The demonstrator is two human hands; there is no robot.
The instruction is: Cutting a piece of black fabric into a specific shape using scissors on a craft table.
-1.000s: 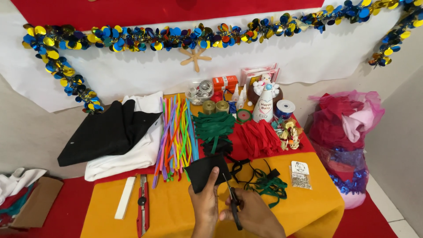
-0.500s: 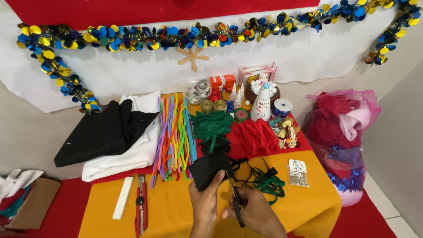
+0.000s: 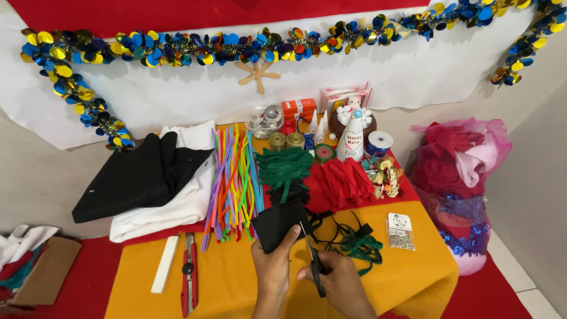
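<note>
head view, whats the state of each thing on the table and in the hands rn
left hand: pinching the black felt piece, held up flat
right hand: gripping the scissors, blades at the felt's edge
red utility knife: lying on the yellow cloth, untouched
pipe cleaners: laid in a loose bundle
black fabric: folded over the white fabric
pink bag: stuffed full

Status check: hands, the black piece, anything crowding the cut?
Left hand pinches black felt piece. Right hand works scissors at its edge. Green strips lie beside.
</note>
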